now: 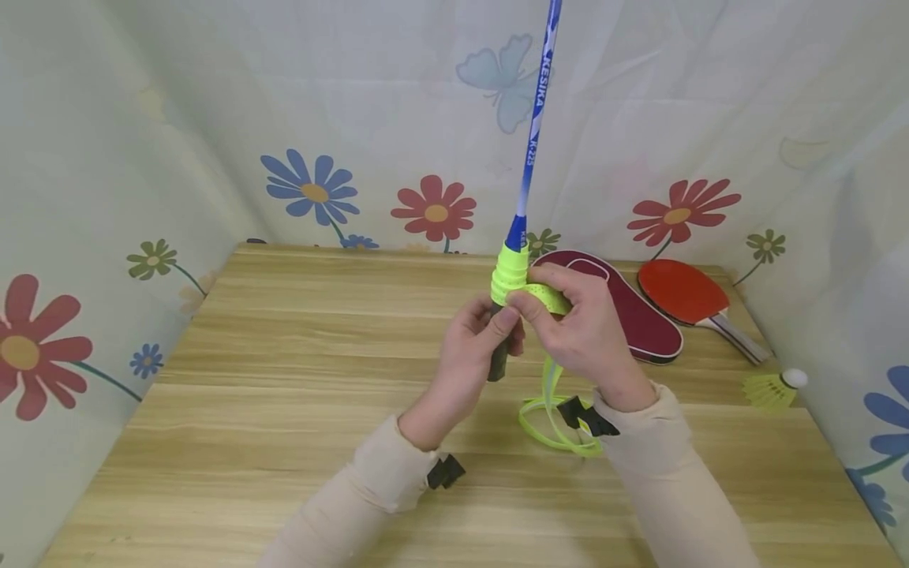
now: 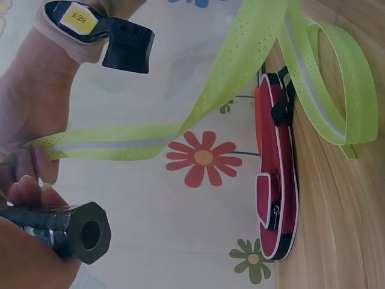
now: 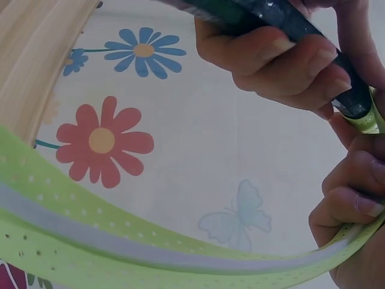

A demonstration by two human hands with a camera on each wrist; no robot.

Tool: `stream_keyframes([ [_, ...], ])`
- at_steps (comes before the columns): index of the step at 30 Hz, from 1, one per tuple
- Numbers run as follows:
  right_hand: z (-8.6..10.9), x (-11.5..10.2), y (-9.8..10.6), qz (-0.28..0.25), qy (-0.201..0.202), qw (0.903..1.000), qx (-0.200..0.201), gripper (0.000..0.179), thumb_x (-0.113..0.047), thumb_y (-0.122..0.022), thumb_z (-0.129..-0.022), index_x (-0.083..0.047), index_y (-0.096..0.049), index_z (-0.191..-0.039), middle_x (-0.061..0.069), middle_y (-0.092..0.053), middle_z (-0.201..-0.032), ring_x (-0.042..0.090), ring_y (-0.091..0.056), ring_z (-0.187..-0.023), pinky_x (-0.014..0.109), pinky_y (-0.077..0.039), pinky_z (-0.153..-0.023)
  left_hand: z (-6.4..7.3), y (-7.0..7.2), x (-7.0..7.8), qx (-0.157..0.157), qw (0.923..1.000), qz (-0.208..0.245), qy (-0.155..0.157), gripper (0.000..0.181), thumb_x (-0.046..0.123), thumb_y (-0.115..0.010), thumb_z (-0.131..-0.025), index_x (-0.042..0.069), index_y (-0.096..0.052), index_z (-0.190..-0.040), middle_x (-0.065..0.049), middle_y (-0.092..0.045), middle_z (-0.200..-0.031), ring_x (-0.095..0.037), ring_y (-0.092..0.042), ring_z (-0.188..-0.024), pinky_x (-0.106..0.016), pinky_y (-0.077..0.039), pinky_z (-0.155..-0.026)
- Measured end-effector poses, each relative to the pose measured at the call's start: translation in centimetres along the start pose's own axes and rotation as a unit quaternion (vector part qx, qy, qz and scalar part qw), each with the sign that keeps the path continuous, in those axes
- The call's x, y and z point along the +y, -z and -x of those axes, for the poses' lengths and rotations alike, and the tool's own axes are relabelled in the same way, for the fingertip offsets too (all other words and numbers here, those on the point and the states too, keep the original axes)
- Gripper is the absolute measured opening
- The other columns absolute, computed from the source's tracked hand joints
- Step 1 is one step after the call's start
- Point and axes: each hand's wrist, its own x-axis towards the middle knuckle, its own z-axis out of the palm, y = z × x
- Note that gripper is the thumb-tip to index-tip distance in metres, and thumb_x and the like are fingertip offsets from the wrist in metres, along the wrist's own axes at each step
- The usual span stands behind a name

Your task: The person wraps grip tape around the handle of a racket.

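My left hand (image 1: 465, 347) grips the handle (image 1: 499, 363), right hand (image 1: 588, 331) beside it pinches tape (image 1: 548, 298); I'd wrap snug, overlapping evenly.

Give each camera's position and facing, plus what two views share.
Head: worn on the head, facing forward and down at the racket; left hand, right hand and sleeves show.
Left wrist: worn there, looking past the handle at tape, case and curtain; both hands show in part.
Right wrist: worn there, looking across the tape at the curtain; both hands show in part.
Shared: both wrist views show handle and tape.
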Motion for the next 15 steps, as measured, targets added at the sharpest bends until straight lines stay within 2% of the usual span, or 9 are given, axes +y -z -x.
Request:
stream_keyframes([
  [2, -0.1, -0.21, 0.02, -0.004, 0.006, 1.0, 0.002, 0.024, -0.003, -0.076, -0.082, -0.003, -0.072, -0.106, 0.002, -0.07, -0.09, 0.013, -0.054, -0.067, 0.023, -0.046, -0.056, 0.01, -0.1, 0.07, 0.003, 0.9999, -0.001, -0.014, 0.062, 0.056, -0.067, -0.08, 0.003, -0.053, -0.109, -0.004, -0.056, -0.08, -0.014, -0.052, -0.066, -0.024, -0.048, -0.061],
  [6, -0.3, -0.61, 0.1, -0.009, 0.009, 0.9999, 0.003, 0.024, -0.002, -0.075, -0.083, -0.003, -0.072, -0.107, 0.003, -0.07, -0.089, 0.014, -0.054, -0.068, 0.023, -0.046, -0.057, 0.18, -0.41, 0.33, -0.003, 0.999, -0.005, -0.044, 0.054, 0.055, -0.063, -0.086, 0.004, -0.053, -0.103, -0.004, -0.053, -0.075, -0.014, -0.047, -0.058, -0.023, -0.041, -0.052],
  [8, -0.33, -0.74, 0.13, -0.01, 0.008, 0.9999, 0.002, 0.023, -0.001, -0.074, -0.084, -0.002, -0.072, -0.107, 0.003, -0.07, -0.089, 0.014, -0.053, -0.067, 0.023, -0.045, -0.056, 0.26, -0.54, 0.38, -0.007, 0.9986, 0.0, -0.052, 0.053, 0.051, -0.059, -0.092, -0.001, -0.051, -0.102, -0.003, -0.052, -0.073, -0.013, -0.045, -0.055, -0.023, -0.039, -0.049],
  [13, -0.25, -0.79, 0.23, -0.028, -0.006, 0.9996, -0.009, 0.024, -0.001, -0.07, -0.087, -0.002, -0.071, -0.111, 0.005, -0.07, -0.094, 0.014, -0.055, -0.069, 0.022, -0.048, -0.058, 0.4, -0.56, 0.37, -0.013, 0.9982, 0.025, -0.053, 0.041, 0.037, -0.051, -0.101, -0.004, -0.052, -0.104, -0.001, -0.051, -0.069, -0.011, -0.043, -0.049, -0.023, -0.037, -0.044],
  [15, -0.23, -0.82, 0.3, -0.039, -0.013, 0.9991, -0.014, 0.024, -0.001, -0.069, -0.089, -0.001, -0.07, -0.113, 0.006, -0.071, -0.097, 0.015, -0.057, -0.073, 0.023, -0.051, -0.062, 0.43, -0.54, 0.44, -0.015, 0.9982, 0.03, -0.05, 0.036, 0.038, -0.051, -0.101, 0.002, -0.054, -0.103, -0.001, -0.051, -0.069, -0.01, -0.043, -0.049, -0.023, -0.037, -0.044],
])
